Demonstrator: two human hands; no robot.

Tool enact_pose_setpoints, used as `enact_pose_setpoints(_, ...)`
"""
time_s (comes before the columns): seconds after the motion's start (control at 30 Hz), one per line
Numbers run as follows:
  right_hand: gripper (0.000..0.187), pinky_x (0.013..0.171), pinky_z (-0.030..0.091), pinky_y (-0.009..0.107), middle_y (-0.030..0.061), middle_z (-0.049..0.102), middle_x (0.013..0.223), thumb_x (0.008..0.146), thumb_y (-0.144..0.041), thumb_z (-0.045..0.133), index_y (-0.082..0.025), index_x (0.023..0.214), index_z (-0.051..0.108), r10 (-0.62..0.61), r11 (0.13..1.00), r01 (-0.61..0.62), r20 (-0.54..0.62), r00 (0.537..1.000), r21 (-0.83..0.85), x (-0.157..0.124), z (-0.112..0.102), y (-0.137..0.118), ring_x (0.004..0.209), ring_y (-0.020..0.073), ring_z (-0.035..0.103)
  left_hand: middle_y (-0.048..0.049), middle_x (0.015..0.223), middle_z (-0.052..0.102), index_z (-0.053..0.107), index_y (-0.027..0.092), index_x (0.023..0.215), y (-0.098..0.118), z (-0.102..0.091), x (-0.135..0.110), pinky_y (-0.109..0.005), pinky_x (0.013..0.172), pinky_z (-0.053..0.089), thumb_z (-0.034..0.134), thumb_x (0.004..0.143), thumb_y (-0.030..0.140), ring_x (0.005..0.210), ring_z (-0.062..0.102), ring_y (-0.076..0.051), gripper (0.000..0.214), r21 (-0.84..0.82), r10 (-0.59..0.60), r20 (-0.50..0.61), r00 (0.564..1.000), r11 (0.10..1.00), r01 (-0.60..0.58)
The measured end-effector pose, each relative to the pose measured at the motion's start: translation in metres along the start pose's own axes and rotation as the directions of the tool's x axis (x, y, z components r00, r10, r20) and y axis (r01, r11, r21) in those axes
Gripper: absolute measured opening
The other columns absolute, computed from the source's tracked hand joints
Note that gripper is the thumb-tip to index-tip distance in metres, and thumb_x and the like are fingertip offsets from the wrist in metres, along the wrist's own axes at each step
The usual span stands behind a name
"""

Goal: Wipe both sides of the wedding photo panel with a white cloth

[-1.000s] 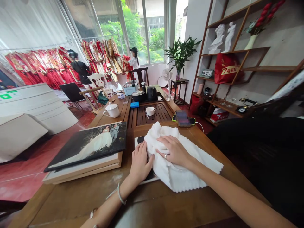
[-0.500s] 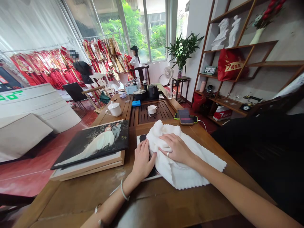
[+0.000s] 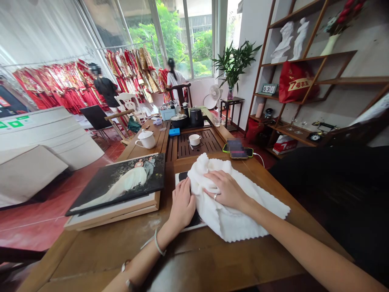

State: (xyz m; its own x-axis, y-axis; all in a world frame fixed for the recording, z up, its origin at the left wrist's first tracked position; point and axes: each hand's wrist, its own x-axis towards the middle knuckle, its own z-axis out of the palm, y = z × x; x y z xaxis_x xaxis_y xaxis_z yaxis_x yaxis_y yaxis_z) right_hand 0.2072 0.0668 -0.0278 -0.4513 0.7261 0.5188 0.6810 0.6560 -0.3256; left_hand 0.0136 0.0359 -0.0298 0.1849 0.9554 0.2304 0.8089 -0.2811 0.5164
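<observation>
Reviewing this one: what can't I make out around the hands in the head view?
In the head view:
Most of the flat panel: hidden by the white cloth and left hand.
Most of the lower frames: covered by the top photo.
Phone screen: blurred by pixelation.
Inside of the lidded cup: hidden by its lid.

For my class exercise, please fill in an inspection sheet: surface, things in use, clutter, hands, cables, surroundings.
Surface: brown wooden table, pale smudge near the picture stack.
Things in use: white cloth, partly covering a flat panel.
Clutter: picture stack at left; lidded mug; cup on slatted tray.
Hands: left hand on the panel beside the cloth; right hand gripping bunched cloth.
Cables: white cable by the green-edged device.
Surroundings: two people near red garments; shelves at right.
</observation>
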Motion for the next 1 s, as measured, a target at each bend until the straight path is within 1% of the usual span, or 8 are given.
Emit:
enact_pose_setpoints(0.2, 0.041, 0.089, 0.047, 0.045, 0.0102, 0.062, 0.119, 0.087, -0.041, 0.057, -0.020, 0.122, 0.054, 0.007, 1.000, -0.007, 0.003, 1.000, 0.000, 0.000, 0.000, -0.002, 0.105, 0.0268, 0.057, -0.0151, 0.142, 0.045, 0.039, 0.013, 0.138, 0.000, 0.000, 0.000, -0.051, 0.106, 0.030, 0.032, 0.083, 0.019, 0.132, 0.035, -0.029, 0.055, -0.002, -0.014, -0.002, 1.000, 1.000, 0.014)
enact_pose_setpoints(0.3, 0.041, 0.090, 0.047, 0.044, 0.0094, 0.063, 0.118, 0.087, -0.041, 0.057, -0.020, 0.121, 0.054, 0.010, 1.000, -0.010, -0.007, 1.000, -0.002, 0.000, -0.001, 0.000, 0.105, 0.0261, 0.057, -0.0160, 0.141, 0.045, 0.036, 0.013, 0.140, 0.000, 0.000, 0.000, -0.052, 0.105, 0.030, 0.033, 0.084, 0.019, 0.131, 0.036, -0.029, 0.057, -0.023, -0.015, -0.015, 1.000, 1.000, 0.015)
enact_pose_setpoints(0.47, 0.038, 0.089, 0.048, 0.043, 0.0086, 0.064, 0.116, 0.085, -0.040, 0.059, -0.021, 0.119, 0.056, 0.044, 0.999, -0.044, -0.030, 0.999, -0.017, 0.001, -0.005, 0.015, 0.105, 0.0260, 0.057, -0.0170, 0.143, 0.043, 0.026, 0.012, 0.146, -0.002, 0.002, 0.001, -0.053, 0.108, 0.025, 0.033, 0.086, 0.022, 0.133, 0.036, -0.029, 0.061, -0.120, -0.041, -0.037, 0.998, 0.992, 0.036)
enact_pose_setpoints(0.63, 0.038, 0.089, 0.046, 0.043, 0.0093, 0.064, 0.114, 0.085, -0.039, 0.059, -0.020, 0.118, 0.057, 0.070, 0.996, -0.070, -0.003, 0.998, -0.058, 0.014, -0.002, 0.025, 0.104, 0.0269, 0.057, -0.0169, 0.145, 0.042, 0.027, 0.014, 0.145, -0.008, 0.008, 0.001, -0.054, 0.109, 0.024, 0.033, 0.089, 0.028, 0.134, 0.035, -0.029, 0.059, -0.192, -0.065, -0.073, 0.995, 0.980, 0.050)
enact_pose_setpoints(0.73, 0.038, 0.089, 0.045, 0.044, 0.0106, 0.063, 0.115, 0.085, -0.040, 0.059, -0.020, 0.118, 0.057, 0.046, 0.997, -0.044, 0.031, 0.998, -0.060, 0.026, 0.003, 0.017, 0.104, 0.0276, 0.056, -0.0166, 0.143, 0.044, 0.028, 0.015, 0.145, -0.012, 0.011, 0.002, -0.054, 0.108, 0.026, 0.035, 0.090, 0.031, 0.132, 0.040, -0.029, 0.057, -0.236, -0.064, -0.121, 0.991, 0.971, 0.034)
enact_pose_setpoints(0.83, 0.038, 0.089, 0.045, 0.045, 0.0109, 0.063, 0.115, 0.086, -0.039, 0.057, -0.019, 0.118, 0.057, 0.014, 0.999, -0.011, 0.075, 0.997, -0.038, 0.034, 0.010, 0.003, 0.103, 0.0276, 0.056, -0.0169, 0.148, 0.039, 0.027, 0.015, 0.145, -0.015, 0.010, 0.002, -0.052, 0.110, 0.026, 0.033, 0.092, 0.036, 0.134, 0.037, -0.028, 0.057, -0.283, -0.064, -0.144, 0.987, 0.959, 0.020)
enact_pose_setpoints(0.9, 0.038, 0.088, 0.045, 0.044, 0.0108, 0.063, 0.115, 0.086, -0.038, 0.058, -0.018, 0.118, 0.057, -0.017, 1.000, 0.019, 0.097, 0.995, -0.019, 0.035, 0.012, -0.006, 0.101, 0.0274, 0.055, -0.0163, 0.150, 0.034, 0.028, 0.015, 0.145, -0.015, 0.009, 0.002, -0.049, 0.114, 0.022, 0.031, 0.094, 0.038, 0.138, 0.032, -0.027, 0.056, -0.305, -0.078, -0.151, 0.985, 0.952, 0.028)
enact_pose_setpoints(1.0, 0.040, 0.086, 0.046, 0.044, 0.0107, 0.062, 0.116, 0.084, -0.034, 0.060, -0.019, 0.120, 0.055, -0.069, 0.998, 0.067, 0.111, 0.991, 0.016, 0.027, 0.013, -0.017, 0.100, 0.0269, 0.055, -0.0179, 0.146, 0.036, 0.030, 0.012, 0.143, -0.014, 0.007, 0.001, -0.048, 0.115, 0.020, 0.028, 0.095, 0.038, 0.138, 0.030, -0.026, 0.055, -0.313, -0.101, -0.165, 0.981, 0.949, 0.045)
